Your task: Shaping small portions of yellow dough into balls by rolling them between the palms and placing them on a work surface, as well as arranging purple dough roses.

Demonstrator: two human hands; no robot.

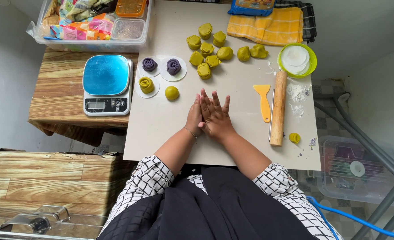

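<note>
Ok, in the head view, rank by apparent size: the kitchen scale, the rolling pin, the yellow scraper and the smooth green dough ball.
1. kitchen scale
2. rolling pin
3. yellow scraper
4. green dough ball
All lie at a similar distance from the camera, so the order is safe.

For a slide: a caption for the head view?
Left hand and right hand pressed together above green dough pieces and rolling pin.

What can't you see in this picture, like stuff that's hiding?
- Head view: whatever lies between the palms; the right hand is pressed on the left hand and covers it.
- Head view: the kitchen scale display is too small to read.
- Head view: the clear bin of packets is cut off by the top edge.
- Head view: the blue packet is cut off by the top edge too.
</note>
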